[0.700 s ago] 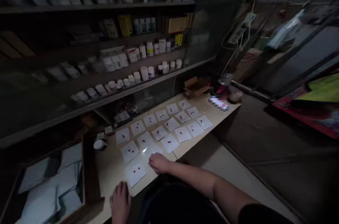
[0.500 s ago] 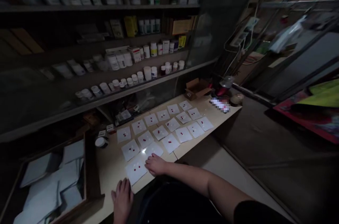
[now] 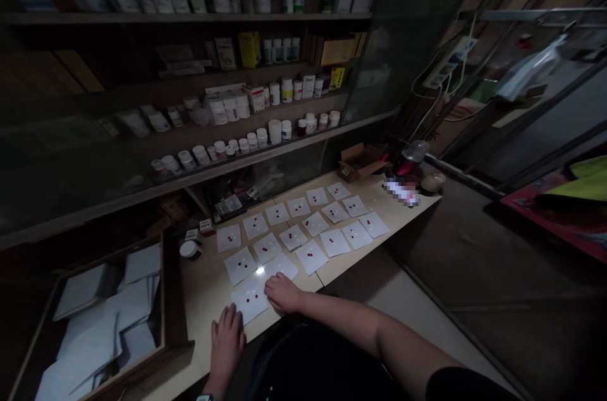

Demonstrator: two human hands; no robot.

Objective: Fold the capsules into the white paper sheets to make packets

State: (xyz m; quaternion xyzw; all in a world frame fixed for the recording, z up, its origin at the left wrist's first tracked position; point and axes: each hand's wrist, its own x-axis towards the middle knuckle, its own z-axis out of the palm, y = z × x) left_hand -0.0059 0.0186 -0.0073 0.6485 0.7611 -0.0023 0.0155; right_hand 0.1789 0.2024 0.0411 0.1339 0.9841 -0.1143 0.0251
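Note:
Square white paper sheets [image 3: 310, 265] lie in rows on the pale tabletop, each with small red pills and paler ones on it. My left hand [image 3: 226, 338] rests with its fingers stretched out at the near edge of the closest sheet [image 3: 249, 309], which carries two red pills [image 3: 252, 298]. My right hand [image 3: 283, 293] has its fingers curled in at the right side of that sheet, partly covering the sheet behind [image 3: 286, 265]. Whatever may be in its fingers is hidden.
On the left, a wooden drawer [image 3: 175, 300] holds white paper stacks. A dark jar with a white lid [image 3: 190, 250] and small boxes [image 3: 205, 227] stand behind it. Shelves [image 3: 218, 168] of medicine bottles rise at the back. An opened cardboard box [image 3: 361, 162] sits at the far end.
The view has shifted slightly, so the table and shelves appear farther right. Both hands stay by the same nearest sheet. A band on my left wrist now shows at the bottom edge.

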